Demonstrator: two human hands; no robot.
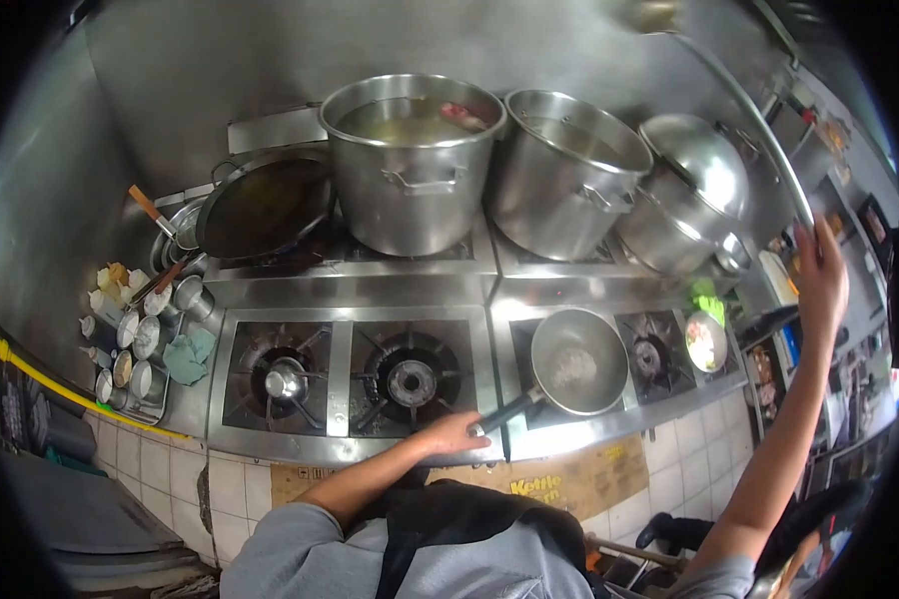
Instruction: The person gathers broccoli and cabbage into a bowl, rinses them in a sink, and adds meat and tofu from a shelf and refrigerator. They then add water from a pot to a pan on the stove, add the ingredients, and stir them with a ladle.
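My left hand is wrapped round the dark handle of a frying pan, which sits over a burner right of centre. A whitish patch lies in the pan. Raised at the right, my right hand grips the end of a long metal ladle; its bowl is blurred near the top edge. Behind the burners stand a large pot with liquid and a reddish piece in it, and a second pot with liquid. A plate of food lies right of the pan.
A dark wok sits at the back left. Containers and spoons crowd a tray beside a green cloth. A lidded pot stands at the back right. Part of a person shows at the lower right.
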